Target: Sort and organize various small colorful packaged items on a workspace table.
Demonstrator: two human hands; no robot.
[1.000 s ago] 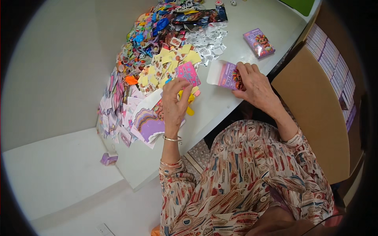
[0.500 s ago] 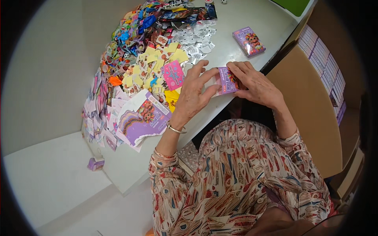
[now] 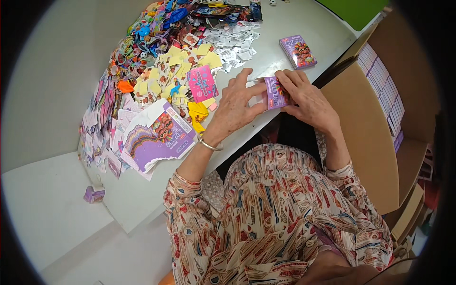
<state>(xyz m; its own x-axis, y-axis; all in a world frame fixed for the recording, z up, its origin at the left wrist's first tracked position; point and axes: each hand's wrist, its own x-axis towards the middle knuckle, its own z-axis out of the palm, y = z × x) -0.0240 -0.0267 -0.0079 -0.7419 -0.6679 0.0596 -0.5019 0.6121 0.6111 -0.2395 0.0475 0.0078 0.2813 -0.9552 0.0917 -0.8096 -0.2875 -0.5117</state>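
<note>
Both of my hands are on a small purple cardboard box [image 3: 274, 93] with a colourful cartoon character on it, held above the table's near edge. My right hand [image 3: 313, 103] wraps round its right end, fingers over the top and thumb below. At the box's pale left end, the thumb and index finger of my left hand [image 3: 236, 107] close from both sides; its other fingers reach up and away. What is inside the box cannot be seen. Another purple box [image 3: 298, 52] like it lies farther back on the right.
On the table [image 3: 280, 23], left of my hands, are a stack of flat purple cartons [image 3: 159, 142], a pink card [image 3: 203, 84], yellow slips [image 3: 178, 59], white packets [image 3: 236, 45] and a pile of small toys [image 3: 142, 35]. At right stands a large cardboard box [image 3: 358, 128] with rows of boxes.
The view has shifted, so the table's things sit a little farther left in the picture. Both hands keep nearly the same hold on the small box.
</note>
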